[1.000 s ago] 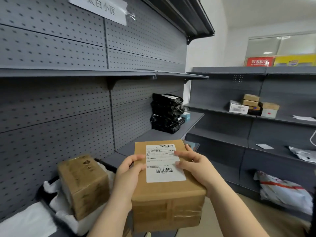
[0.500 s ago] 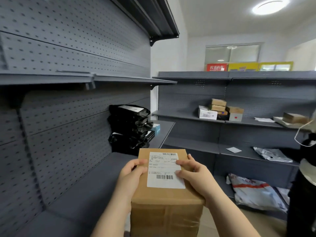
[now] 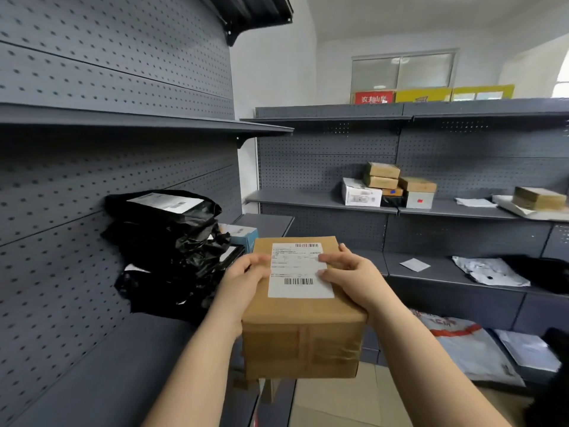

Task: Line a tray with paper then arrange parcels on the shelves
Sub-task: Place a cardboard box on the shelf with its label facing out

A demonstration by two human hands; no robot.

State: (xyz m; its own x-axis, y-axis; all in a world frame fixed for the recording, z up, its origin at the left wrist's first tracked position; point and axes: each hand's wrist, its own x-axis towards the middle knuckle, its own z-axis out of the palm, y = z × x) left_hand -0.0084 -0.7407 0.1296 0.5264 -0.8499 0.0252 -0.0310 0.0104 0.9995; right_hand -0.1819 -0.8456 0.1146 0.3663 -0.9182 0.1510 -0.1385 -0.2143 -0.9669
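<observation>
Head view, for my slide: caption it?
Left hand and right hand hold a labelled cardboard box near black parcel bags.

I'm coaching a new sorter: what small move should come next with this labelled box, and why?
Probably set the brown cardboard box down leftward on the bare grey metal shelf, beside the stacked black plastic mailer bags. The left hand and right hand grip its sides, and it hangs beyond the shelf's edge.

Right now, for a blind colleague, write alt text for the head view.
The left hand and right hand hold a labelled cardboard box beside a grey shelf where black bagged parcels are stacked.
</observation>
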